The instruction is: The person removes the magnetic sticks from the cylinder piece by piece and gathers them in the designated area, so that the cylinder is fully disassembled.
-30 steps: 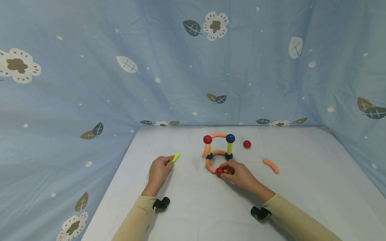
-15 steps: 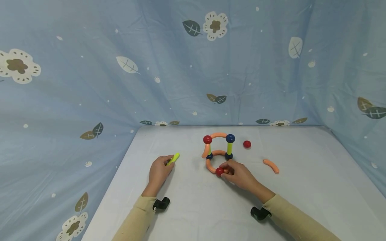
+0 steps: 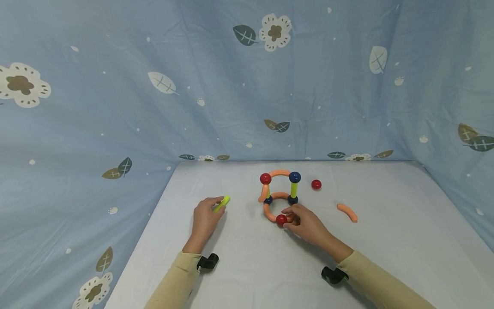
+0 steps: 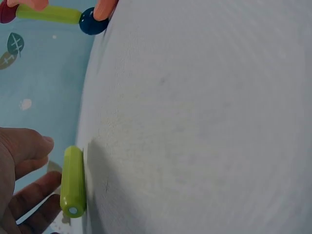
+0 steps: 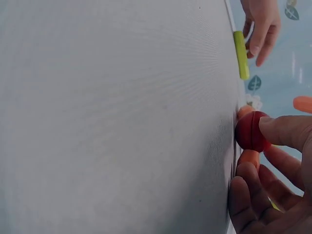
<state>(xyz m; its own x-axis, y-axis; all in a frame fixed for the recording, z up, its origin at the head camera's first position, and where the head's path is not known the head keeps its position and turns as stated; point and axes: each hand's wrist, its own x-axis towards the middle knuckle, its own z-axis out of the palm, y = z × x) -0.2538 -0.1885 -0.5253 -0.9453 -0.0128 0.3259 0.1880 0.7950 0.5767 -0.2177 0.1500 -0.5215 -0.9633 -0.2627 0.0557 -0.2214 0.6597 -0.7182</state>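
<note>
Rod (image 4: pixel 73 181) lies beside left grip (image 3: pixel 204 219), ball (image 3: pixel 281 220) in right grip (image 3: pixel 308 225).

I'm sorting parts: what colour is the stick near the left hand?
The stick is lime green; clearest: left wrist.

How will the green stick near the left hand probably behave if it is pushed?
The green stick is probably stiff, since it looks straight, without any sag. It could roll a little sideways, because its body looks roundish. It seems unlikely to tip over, as it lies flat along the table.
</note>
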